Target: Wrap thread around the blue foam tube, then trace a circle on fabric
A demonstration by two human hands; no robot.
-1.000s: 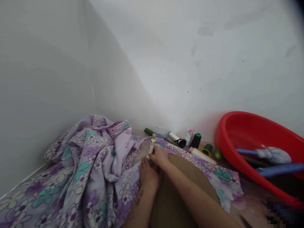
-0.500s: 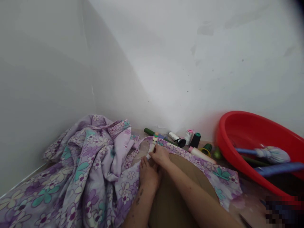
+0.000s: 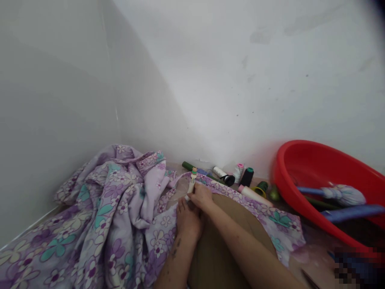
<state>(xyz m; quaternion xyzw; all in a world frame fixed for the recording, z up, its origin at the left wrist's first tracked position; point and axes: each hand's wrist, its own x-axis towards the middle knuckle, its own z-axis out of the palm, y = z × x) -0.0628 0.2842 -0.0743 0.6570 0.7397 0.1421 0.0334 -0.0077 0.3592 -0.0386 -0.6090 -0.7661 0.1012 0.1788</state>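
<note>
My right hand is closed round a white multi-colour pen with a small green-and-tan figure on its top end. The pen leans over the floral cloth, near the far left edge of a brown rounded cardboard piece; its tip is hidden by my fingers. Just below, my left hand lies flat with its fingers stretched out across the edge of the cardboard and the cloth. Purple fabric with white and teal flowers spreads under the cardboard and bunches up in a heap on the left.
Thread spools, among them a black spool and a long white cone, lie along the wall. On the right stands a red basin with a blue-handled mop-like tool inside. A green stick lies behind the cloth.
My right hand has shifted slightly left, and the pen's top has moved left with it. My left hand has stayed in place on the cardboard edge.
</note>
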